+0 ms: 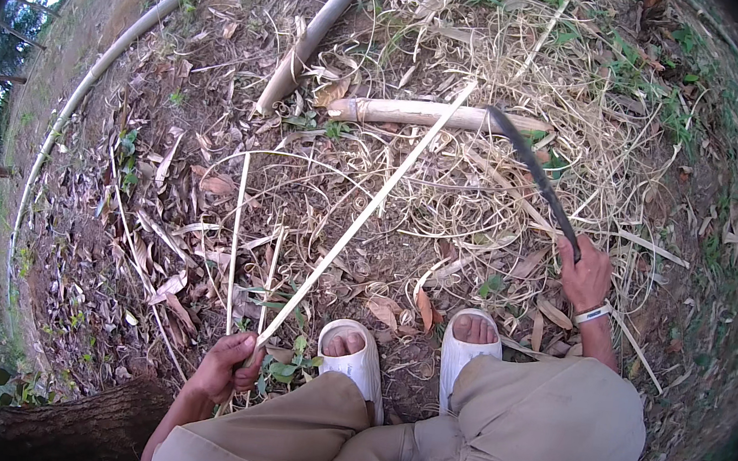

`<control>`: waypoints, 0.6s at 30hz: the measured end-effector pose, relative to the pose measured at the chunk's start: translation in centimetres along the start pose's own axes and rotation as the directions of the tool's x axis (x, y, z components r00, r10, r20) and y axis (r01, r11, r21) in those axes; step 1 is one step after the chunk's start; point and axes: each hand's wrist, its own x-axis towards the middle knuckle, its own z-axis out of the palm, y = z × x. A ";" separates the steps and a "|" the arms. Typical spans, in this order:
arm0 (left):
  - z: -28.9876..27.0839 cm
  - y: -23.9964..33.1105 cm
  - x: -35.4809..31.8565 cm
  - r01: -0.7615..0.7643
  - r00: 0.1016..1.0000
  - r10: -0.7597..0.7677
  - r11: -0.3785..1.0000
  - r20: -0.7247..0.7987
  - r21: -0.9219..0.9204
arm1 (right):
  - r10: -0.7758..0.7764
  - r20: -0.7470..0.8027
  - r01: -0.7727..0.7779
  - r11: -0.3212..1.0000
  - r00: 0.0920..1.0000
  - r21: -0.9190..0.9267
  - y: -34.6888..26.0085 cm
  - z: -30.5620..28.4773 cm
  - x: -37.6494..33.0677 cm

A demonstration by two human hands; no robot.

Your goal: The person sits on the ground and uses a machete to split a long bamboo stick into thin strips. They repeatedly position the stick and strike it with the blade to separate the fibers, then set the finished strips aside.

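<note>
My left hand [228,366], beside my left knee, is closed round the near end of a long, pale bamboo strip [372,203]. The strip slants up and away to the right, over a ground strewn with shavings. In my right hand [587,274], out past my right foot, is a knife with a long, dark, curved blade [537,171]; my fingers wrap its handle, which they mostly hide. The blade points away and to the left. Its tip lies close to the strip's far end, though I cannot tell whether they touch.
A peeled bamboo piece [402,113] lies crosswise ahead, near a thicker grey pole [319,35]. A long pole [114,56] curves along the left. Curly shavings [445,208] and dry leaves cover the ground. A tree trunk [78,421] is at lower left. My feet wear white slippers [359,368].
</note>
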 end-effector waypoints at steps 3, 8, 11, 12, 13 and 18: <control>2.3 -0.3 1.0 -0.016 0.990 0.015 1.000 -0.140 -0.005 | -0.012 -0.060 0.018 0.994 0.998 0.104 2.2 -2.6 0.3; 8.6 1.5 7.8 -0.176 0.984 0.177 0.961 0.014 0.213 | -0.437 0.012 0.413 0.857 0.899 0.308 -8.8 -1.3 -2.2; 10.3 1.7 10.1 -0.176 0.984 0.156 0.939 0.090 0.294 | -0.610 -0.072 0.573 0.689 0.789 0.444 -14.3 0.7 -3.5; 11.1 1.9 10.1 -0.177 0.984 0.166 0.944 0.062 0.280 | -0.607 -0.090 0.575 0.681 0.790 0.453 -15.5 1.1 -3.6; 12.4 2.2 10.1 -0.176 0.984 0.174 0.948 0.033 0.264 | -0.604 -0.105 0.576 0.674 0.790 0.463 -16.3 1.4 -3.6; 13.1 1.4 9.1 -0.213 0.974 0.225 0.929 -0.005 0.303 | -0.608 -0.178 0.628 0.701 0.774 0.336 -16.4 1.3 -3.0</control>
